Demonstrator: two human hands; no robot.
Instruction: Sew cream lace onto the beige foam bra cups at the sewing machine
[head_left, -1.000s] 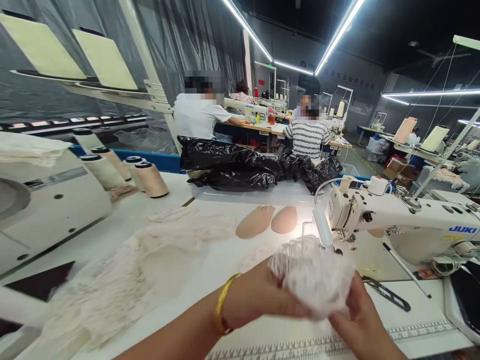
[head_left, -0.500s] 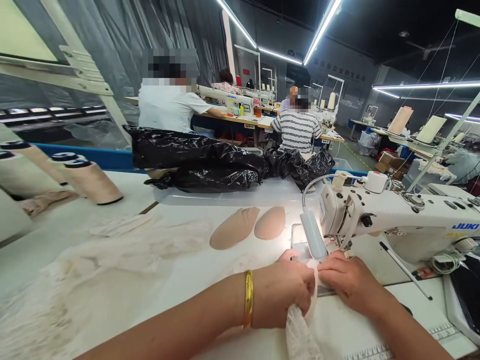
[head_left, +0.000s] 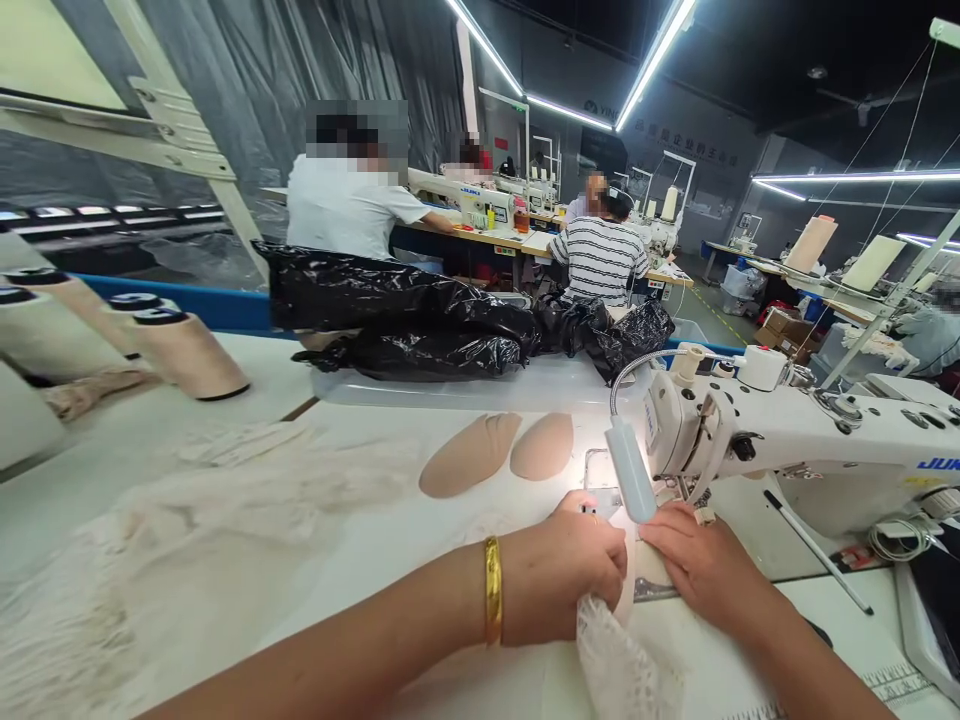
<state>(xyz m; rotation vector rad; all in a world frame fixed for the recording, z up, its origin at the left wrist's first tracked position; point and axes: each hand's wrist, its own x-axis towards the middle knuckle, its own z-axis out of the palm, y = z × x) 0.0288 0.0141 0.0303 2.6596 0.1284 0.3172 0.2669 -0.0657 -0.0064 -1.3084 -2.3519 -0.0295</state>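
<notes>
My left hand (head_left: 574,575), with a gold bangle at the wrist, is closed on pale lace fabric (head_left: 622,660) that hangs down from its fingers toward the table's front. Close to the needle area of the white sewing machine (head_left: 780,430), my right hand (head_left: 694,550) presses the fabric's edge, its fingers together. A small lamp (head_left: 630,470) on a bendy neck lights the spot between both hands. The needle and presser foot are mostly hidden behind the lamp and fingers. Two beige oval cups (head_left: 471,457) lie on the table beyond my left hand.
Lace cloth (head_left: 187,540) spreads over the table's left side. Thread cones (head_left: 187,355) stand at the far left. Black plastic bags (head_left: 405,310) rest in a clear bin behind the table. A black-and-white rod (head_left: 817,550) lies at the machine's base. Co-workers sit at machines beyond.
My right hand has shifted slightly and lies flatter by the machine. More of the lace now shows below my left hand. The view has moved a little.
</notes>
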